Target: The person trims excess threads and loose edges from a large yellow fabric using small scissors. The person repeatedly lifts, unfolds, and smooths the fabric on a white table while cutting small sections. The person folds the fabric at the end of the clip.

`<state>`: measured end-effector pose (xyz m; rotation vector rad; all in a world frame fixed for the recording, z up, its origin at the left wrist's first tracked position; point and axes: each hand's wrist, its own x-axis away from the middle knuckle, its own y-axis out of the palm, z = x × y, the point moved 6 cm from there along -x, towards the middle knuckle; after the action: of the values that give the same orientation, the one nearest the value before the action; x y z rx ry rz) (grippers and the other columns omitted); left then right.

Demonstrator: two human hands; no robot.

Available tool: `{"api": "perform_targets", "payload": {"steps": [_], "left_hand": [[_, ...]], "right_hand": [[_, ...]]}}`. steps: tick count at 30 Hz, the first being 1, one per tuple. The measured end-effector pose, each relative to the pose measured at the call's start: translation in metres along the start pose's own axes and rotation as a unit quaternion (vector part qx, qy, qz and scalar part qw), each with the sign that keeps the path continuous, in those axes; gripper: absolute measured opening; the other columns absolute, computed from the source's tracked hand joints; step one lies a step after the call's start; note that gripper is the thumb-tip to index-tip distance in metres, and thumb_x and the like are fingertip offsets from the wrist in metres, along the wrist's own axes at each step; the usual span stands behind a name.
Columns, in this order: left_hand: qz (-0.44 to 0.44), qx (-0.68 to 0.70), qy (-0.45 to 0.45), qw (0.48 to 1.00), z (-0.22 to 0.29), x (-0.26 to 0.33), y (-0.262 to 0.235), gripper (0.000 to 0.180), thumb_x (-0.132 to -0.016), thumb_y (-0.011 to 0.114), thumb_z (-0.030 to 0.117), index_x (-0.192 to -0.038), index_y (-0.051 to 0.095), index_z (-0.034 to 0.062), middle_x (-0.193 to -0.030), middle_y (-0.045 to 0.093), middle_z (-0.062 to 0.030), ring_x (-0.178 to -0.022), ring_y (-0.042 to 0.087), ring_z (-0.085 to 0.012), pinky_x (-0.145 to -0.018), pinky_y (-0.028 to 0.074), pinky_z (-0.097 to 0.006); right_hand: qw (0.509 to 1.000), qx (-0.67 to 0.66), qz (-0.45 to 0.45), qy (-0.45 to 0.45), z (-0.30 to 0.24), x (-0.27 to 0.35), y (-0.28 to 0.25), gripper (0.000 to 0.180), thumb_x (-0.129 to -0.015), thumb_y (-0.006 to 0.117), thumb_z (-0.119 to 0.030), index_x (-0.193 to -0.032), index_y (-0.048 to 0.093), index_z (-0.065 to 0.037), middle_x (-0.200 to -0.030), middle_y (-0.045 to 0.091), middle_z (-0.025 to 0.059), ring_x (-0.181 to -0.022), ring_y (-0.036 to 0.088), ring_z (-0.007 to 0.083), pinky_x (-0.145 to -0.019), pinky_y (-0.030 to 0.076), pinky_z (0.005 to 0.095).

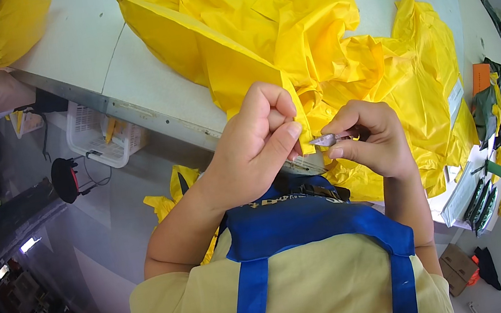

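Note:
A large piece of thin yellow cloth (321, 23), apparently a garment, lies crumpled across the work table in front of me. My left hand (258, 139) is closed in a pinch on its stitched edge, close to the corner, and holds that edge up near my apron. Between the thumb and fingers of my right hand (377, 137) is a small pair of metal thread snips (326, 140). Its pointed tips are right beside the cloth's corner, to the right of my left fingers. Whether the blades touch a thread there is too small to tell.
The pale table (78, 46) has a metal front edge. Another yellow bundle (14, 30) sits at the far left, near a seated person's leg. Below the table edge are a white plastic basket (73, 132) and a round black stool (65, 181). Dark green packages (479, 206) lie at right.

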<state>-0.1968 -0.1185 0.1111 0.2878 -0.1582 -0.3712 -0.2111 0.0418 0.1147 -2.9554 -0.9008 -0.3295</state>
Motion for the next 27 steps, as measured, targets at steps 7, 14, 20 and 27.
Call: {"api": "perform_targets", "payload": {"steps": [7, 14, 20, 27], "left_hand": [[-0.002, 0.014, -0.001, 1.0, 0.0, 0.0, 0.0, 0.013, -0.092, 0.045, 0.001, -0.101, 0.037, 0.0044, -0.075, 0.049, -0.0024, -0.066, 0.049, -0.0063, -0.061, 0.043, -0.02], [-0.018, 0.03, -0.03, 0.999, -0.001, 0.0, 0.0, 0.01, -0.093, 0.046, 0.004, -0.098, 0.038, 0.0042, -0.07, 0.051, -0.0017, -0.062, 0.049, -0.0056, -0.058, 0.042, -0.02], [-0.018, 0.041, -0.058, 0.997, -0.001, 0.001, 0.001, 0.01, -0.093, 0.047, 0.005, -0.098, 0.038, 0.0042, -0.07, 0.051, -0.0012, -0.062, 0.049, -0.0053, -0.058, 0.042, -0.02], [-0.021, 0.055, -0.057, 0.997, 0.0, 0.0, 0.0, 0.01, -0.093, 0.047, 0.006, -0.098, 0.038, 0.0047, -0.07, 0.052, -0.0008, -0.063, 0.049, -0.0054, -0.059, 0.043, -0.02]], "right_hand": [[1.0, -0.02, -0.008, 0.013, 0.003, -0.001, 0.002, 0.026, -0.072, 0.078, -0.006, -0.093, 0.063, 0.0, -0.083, 0.063, 0.0024, -0.076, 0.057, 0.006, -0.068, 0.047, 0.0212], [0.998, 0.023, -0.057, 0.021, -0.005, -0.007, 0.002, 0.023, -0.072, 0.078, -0.007, -0.09, 0.064, 0.0, -0.081, 0.065, 0.0023, -0.073, 0.058, 0.0064, -0.066, 0.047, 0.0215], [0.994, 0.074, -0.073, 0.028, -0.013, -0.009, 0.001, 0.021, -0.073, 0.077, -0.008, -0.089, 0.065, 0.0, -0.082, 0.066, 0.0031, -0.073, 0.06, 0.0069, -0.067, 0.048, 0.022], [0.999, -0.01, -0.037, 0.037, -0.007, -0.007, -0.002, 0.028, -0.068, 0.081, -0.011, -0.087, 0.064, 0.003, -0.076, 0.061, 0.0027, -0.069, 0.057, 0.0064, -0.064, 0.045, 0.0197]]}}
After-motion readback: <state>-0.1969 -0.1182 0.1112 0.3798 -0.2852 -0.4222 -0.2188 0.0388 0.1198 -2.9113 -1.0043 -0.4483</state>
